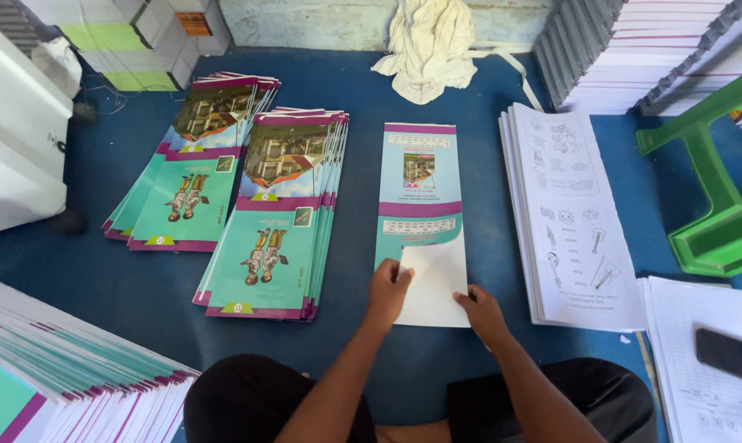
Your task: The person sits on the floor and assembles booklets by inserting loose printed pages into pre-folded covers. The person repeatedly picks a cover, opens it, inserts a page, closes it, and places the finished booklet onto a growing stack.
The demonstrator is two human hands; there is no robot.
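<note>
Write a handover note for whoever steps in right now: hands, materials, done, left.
Left hand: pressing the folded-up white end of the long teal-and-purple printed cover sheet on the blue floor mat.
Right hand: on the same flap's lower right corner.
Done: two fanned piles of folded teal covers lie to the left.
Left: this fold is unfinished. The stack of white line-drawing pages sits to the right.
</note>
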